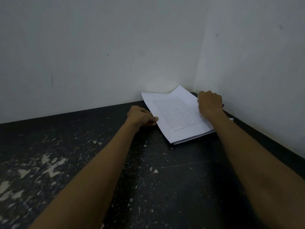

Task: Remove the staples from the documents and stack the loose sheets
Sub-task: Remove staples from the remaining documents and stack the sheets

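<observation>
Head view: a stack of printed sheets (178, 116) lies on the dark, paint-flecked tabletop (148, 171), near the far right corner where two white walls (99, 47) meet. Its far corner curls up against the wall. The left hand (142, 115) has its grip clamped on the stack's left edge, thumb on top. The right hand (210, 102) has its fingers curled over the stack's right edge, grip closed on it
</observation>
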